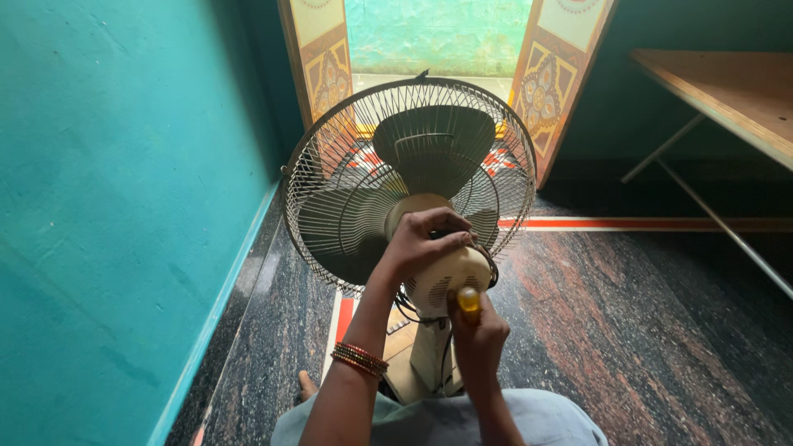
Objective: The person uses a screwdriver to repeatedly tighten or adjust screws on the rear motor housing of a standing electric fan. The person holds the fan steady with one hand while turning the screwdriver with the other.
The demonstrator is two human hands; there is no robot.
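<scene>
Head view: two hands at the back of a fan.
The left hand grips the motor housing from above; just below, the right hand is clenched on a yellow-handled screwdriver.

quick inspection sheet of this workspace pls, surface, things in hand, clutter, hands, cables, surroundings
surface: dark speckled stone floor with a red stripe.
job's things: pedestal fan with wire guard, seen from behind; cream motor housing; yellow-handled tool, its tip hidden.
clutter: nothing seen.
hands: left hand grips the top of the motor housing, bangles on the wrist; right hand is closed around the tool, held at the housing's back.
cables: dark wires hang below the housing.
surroundings: teal wall on the left, open patterned doors ahead, wooden table on the right.
</scene>
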